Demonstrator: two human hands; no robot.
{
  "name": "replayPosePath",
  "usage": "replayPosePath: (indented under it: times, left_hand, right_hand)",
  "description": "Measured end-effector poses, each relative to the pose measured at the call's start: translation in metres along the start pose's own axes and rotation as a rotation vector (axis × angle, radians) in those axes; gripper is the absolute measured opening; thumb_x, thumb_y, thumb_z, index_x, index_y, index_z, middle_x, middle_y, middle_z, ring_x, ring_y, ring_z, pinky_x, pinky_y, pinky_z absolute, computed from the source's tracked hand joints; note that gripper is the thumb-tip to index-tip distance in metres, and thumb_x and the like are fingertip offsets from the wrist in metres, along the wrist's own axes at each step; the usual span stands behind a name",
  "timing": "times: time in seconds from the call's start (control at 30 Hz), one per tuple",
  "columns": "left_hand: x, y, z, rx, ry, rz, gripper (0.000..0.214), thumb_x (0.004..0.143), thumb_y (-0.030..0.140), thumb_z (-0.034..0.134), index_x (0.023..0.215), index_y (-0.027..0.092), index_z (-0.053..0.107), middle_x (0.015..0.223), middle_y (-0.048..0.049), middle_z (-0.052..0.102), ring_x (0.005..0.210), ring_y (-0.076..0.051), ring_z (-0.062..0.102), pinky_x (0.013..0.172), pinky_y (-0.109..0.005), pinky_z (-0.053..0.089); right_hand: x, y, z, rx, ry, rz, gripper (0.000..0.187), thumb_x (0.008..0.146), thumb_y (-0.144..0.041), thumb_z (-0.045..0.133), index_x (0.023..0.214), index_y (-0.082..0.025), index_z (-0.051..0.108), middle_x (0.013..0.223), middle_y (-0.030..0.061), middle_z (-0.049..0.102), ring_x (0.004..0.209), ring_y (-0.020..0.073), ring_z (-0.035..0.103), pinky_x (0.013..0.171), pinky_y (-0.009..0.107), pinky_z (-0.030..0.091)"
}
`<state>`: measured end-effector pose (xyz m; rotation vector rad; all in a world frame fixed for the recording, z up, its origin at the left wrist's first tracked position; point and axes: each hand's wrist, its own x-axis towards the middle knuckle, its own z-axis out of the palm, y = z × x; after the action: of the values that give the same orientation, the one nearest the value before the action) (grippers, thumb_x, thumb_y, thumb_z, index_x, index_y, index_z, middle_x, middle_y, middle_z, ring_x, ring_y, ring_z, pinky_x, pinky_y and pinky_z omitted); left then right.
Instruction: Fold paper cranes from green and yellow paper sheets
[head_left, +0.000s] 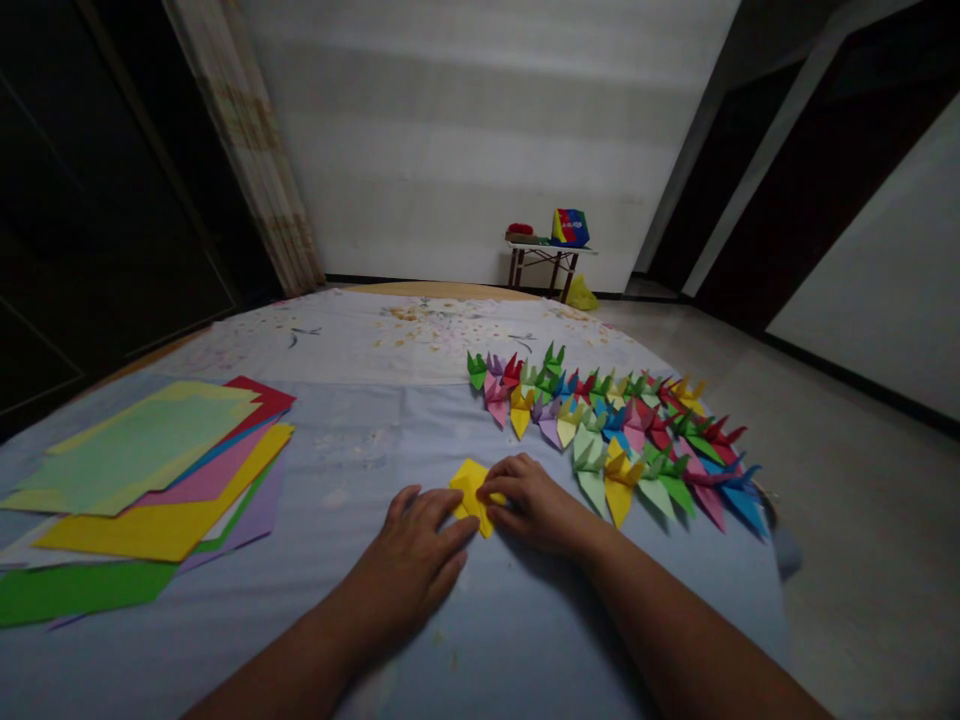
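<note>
Far off, lettering (571, 225) is showing white on a bag (564, 238), too small for reading; the bag is sitting on a bench (541, 246). Yellow paper (471, 482) is lying on the cloth (375, 410) between both hands: the right hand (536, 505) is pinching its right side, while the left hand (420, 545) is touching its left; whether it is gripping, I cannot tell. Cranes (636, 425) are crowding the right; sheets (150, 455) are overlapping at left.
</note>
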<state>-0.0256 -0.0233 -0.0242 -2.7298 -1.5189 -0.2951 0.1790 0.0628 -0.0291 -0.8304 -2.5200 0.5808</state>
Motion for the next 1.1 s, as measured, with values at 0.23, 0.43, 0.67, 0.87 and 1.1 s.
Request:
replayPosePath:
  times: [0.23,0.43,0.67,0.87,1.1]
  left_hand:
    - [-0.003,-0.003,0.015,0.07,0.0,-0.02,0.047,0.091,0.035,0.037,0.137,0.025,0.032,0.137,-0.011,0.043,0.127,-0.023,0.036,0.105,-0.052,0.024]
    - [-0.003,-0.003,0.013,0.109,-0.009,0.011,0.049,0.092,0.037,0.034,0.139,0.026,0.027,0.141,-0.0087,0.04,0.13,-0.021,0.033,0.108,-0.049,0.022]
    - [-0.003,-0.004,0.012,0.107,0.015,0.02,0.051,0.091,0.037,0.036,0.14,0.025,0.026,0.141,-0.0074,0.04,0.131,-0.02,0.032,0.109,-0.044,0.023]
    - [-0.004,-0.005,0.014,0.098,0.017,0.025,0.052,0.091,0.037,0.036,0.141,0.024,0.024,0.142,-0.0073,0.039,0.132,-0.02,0.031,0.11,-0.044,0.023]
    - [-0.005,-0.005,0.015,0.088,0.016,0.012,0.053,0.091,0.037,0.036,0.141,0.022,0.023,0.145,-0.0074,0.034,0.133,-0.019,0.028,0.11,-0.041,0.024]
  right_hand:
    - [0.001,0.0,0.001,-0.004,-0.001,0.01,0.024,0.079,-0.021,0.06,0.102,-0.025,0.065,0.099,0.0054,0.057,0.094,0.0194,0.047,0.085,0.036,0.038]
    - [0.002,0.001,0.002,0.006,-0.007,0.02,0.024,0.079,-0.021,0.06,0.101,-0.026,0.066,0.098,0.005,0.057,0.093,0.0191,0.047,0.084,0.036,0.038]
    - [0.002,-0.001,0.0,0.012,-0.003,0.03,0.025,0.079,-0.02,0.06,0.103,-0.027,0.066,0.098,0.0048,0.057,0.094,0.0193,0.047,0.085,0.036,0.038]
    - [0.002,0.0,0.0,0.016,-0.01,0.031,0.026,0.079,-0.021,0.061,0.104,-0.027,0.066,0.099,0.005,0.057,0.095,0.0191,0.047,0.085,0.036,0.038]
    - [0.002,-0.001,0.0,0.018,-0.019,0.044,0.025,0.079,-0.022,0.061,0.103,-0.027,0.066,0.099,0.005,0.057,0.094,0.0195,0.047,0.085,0.037,0.038]
